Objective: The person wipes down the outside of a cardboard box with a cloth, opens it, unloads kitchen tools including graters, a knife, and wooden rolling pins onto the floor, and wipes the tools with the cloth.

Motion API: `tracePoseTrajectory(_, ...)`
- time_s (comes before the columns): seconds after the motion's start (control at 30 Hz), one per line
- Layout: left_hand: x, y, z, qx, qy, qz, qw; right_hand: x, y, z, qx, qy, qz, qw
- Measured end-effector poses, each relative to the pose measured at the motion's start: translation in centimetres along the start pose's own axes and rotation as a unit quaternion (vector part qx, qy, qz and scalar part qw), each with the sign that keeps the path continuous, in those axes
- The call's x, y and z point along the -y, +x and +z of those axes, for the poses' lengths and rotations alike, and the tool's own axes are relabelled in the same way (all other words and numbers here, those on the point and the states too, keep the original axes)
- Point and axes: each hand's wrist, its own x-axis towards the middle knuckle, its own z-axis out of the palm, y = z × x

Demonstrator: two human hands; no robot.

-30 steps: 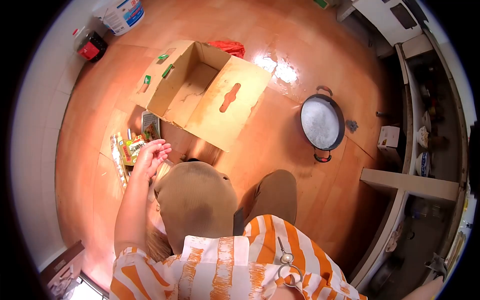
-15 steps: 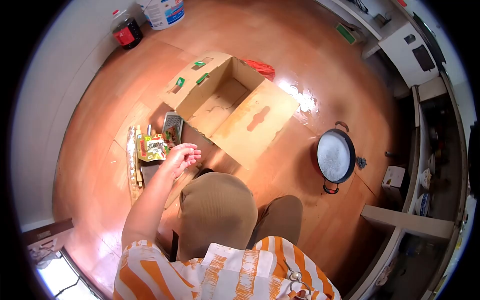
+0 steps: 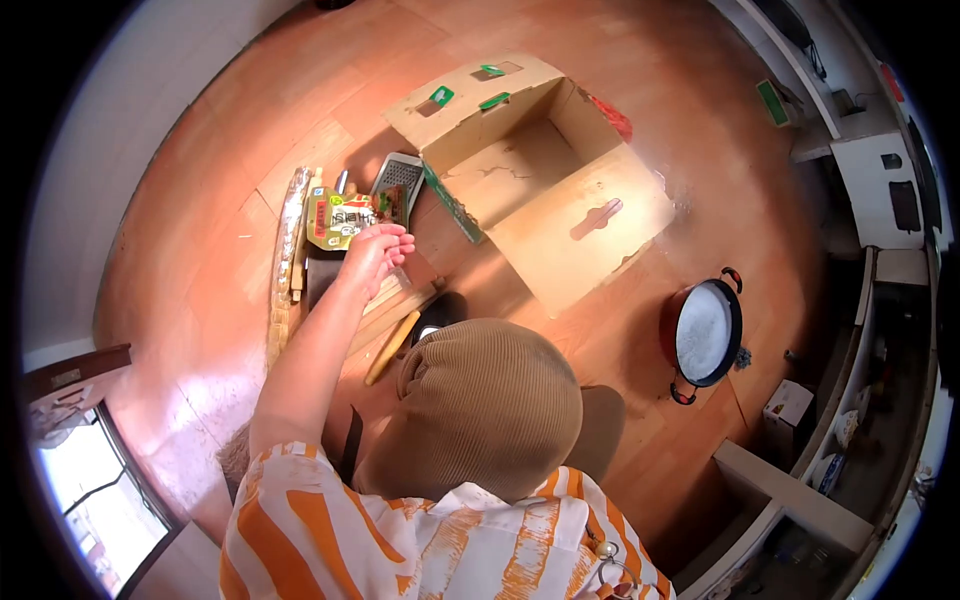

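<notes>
My left hand (image 3: 375, 258) reaches forward over the floor, palm partly turned up. Its fingers are loosely curled and seem to hold nothing. Just beyond it lies a green and gold food pouch (image 3: 332, 220), its lower right edge overlapped by the hand in the view; whether they touch I cannot tell. A darker packet (image 3: 390, 203) sits beside the pouch, and behind that is a grey grater (image 3: 398, 172). Along the left are a long shiny wrapped strip (image 3: 288, 240) and a wooden stick (image 3: 299, 270). My right hand is out of sight.
An open cardboard box (image 3: 600, 225) stands ahead, a red plastic bag (image 3: 612, 118) behind it. On the right is a two-handled pot (image 3: 703, 333) with whitish contents. A yellow-handled object (image 3: 392, 348) lies by my knee. Low shelving (image 3: 790, 490) runs along the right.
The camera view has turned, so the box, pot and pouch appear shifted to the right. My left hand is now closer to the pouch in the view, and the yellow-handled object has come into sight.
</notes>
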Motion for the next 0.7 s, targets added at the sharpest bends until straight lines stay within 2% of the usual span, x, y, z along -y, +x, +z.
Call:
tracePoseTrajectory(0.07,0.0,0.8,-1.8,-0.093,0.075,0.063,0.991,2.8,-1.3,3.1,0.052,0.061,-0.002,0.997)
tracePoseTrajectory(0.1,0.7,1.7,-3.2,-0.140,0.149,0.138,0.969,3.6,-2.2,5.0,0.086,0.084,0.005,0.993)
tracePoseTrajectory(0.13,1.3,2.7,-5.0,-0.185,0.221,0.212,0.934,4.1,-3.0,7.1,0.126,0.105,0.020,0.986)
tracePoseTrajectory(0.2,1.0,2.9,-7.8,-0.275,0.461,0.290,0.792,4.3,-5.4,11.6,0.214,0.123,0.069,0.967)
tracePoseTrajectory(0.23,0.9,3.7,-9.5,-0.294,0.521,0.289,0.747,3.9,-7.5,14.7,0.289,0.089,0.048,0.952)
tracePoseTrajectory(0.27,0.8,3.9,-9.9,-0.298,0.520,0.286,0.748,2.6,-9.8,18.1,0.385,0.026,0.019,0.922)
tracePoseTrajectory(0.33,0.4,4.6,-10.4,-0.437,0.575,0.215,0.657,0.1,-13.8,23.9,0.543,-0.063,-0.035,0.837)
tracePoseTrajectory(0.37,0.1,5.2,-11.0,-0.436,0.536,0.125,0.712,-0.4,-18.1,26.4,0.535,-0.005,0.029,0.845)
tracePoseTrajectory(0.4,-0.1,6.0,-11.9,-0.438,0.532,0.124,0.714,-1.1,-20.4,28.7,0.560,-0.003,0.054,0.827)
tracePoseTrajectory(0.43,0.1,7.0,-13.0,-0.404,0.504,0.078,0.759,-1.5,-22.2,30.7,0.616,-0.004,0.083,0.783)
tracePoseTrajectory(0.47,0.3,7.5,-13.7,-0.366,0.474,0.031,0.800,-1.7,-24.4,32.4,0.630,0.001,0.100,0.770)
tracePoseTrajectory(0.5,0.5,8.1,-14.4,-0.360,0.471,0.020,0.805,-2.2,-25.9,34.0,0.665,-0.013,0.093,0.741)
tracePoseTrajectory(0.53,0.6,8.2,-14.8,-0.359,0.471,0.019,0.806,-1.9,-27.9,35.2,0.670,-0.039,0.090,0.736)
tracePoseTrajectory(0.6,0.9,8.3,-15.5,-0.387,0.534,0.090,0.746,-0.9,-31.6,36.7,0.697,-0.049,0.122,0.705)
tracePoseTrajectory(0.63,0.8,8.5,-16.0,-0.339,0.441,0.131,0.821,-0.8,-32.6,37.5,0.710,-0.052,0.114,0.693)
tracePoseTrajectory(0.67,0.8,8.6,-16.0,-0.340,0.441,0.130,0.821,-0.9,-33.4,38.2,0.723,-0.055,0.105,0.681)
tracePoseTrajectory(0.7,0.9,8.7,-15.9,-0.344,0.351,0.140,0.860,-0.9,-34.2,38.8,0.724,-0.056,0.106,0.679)
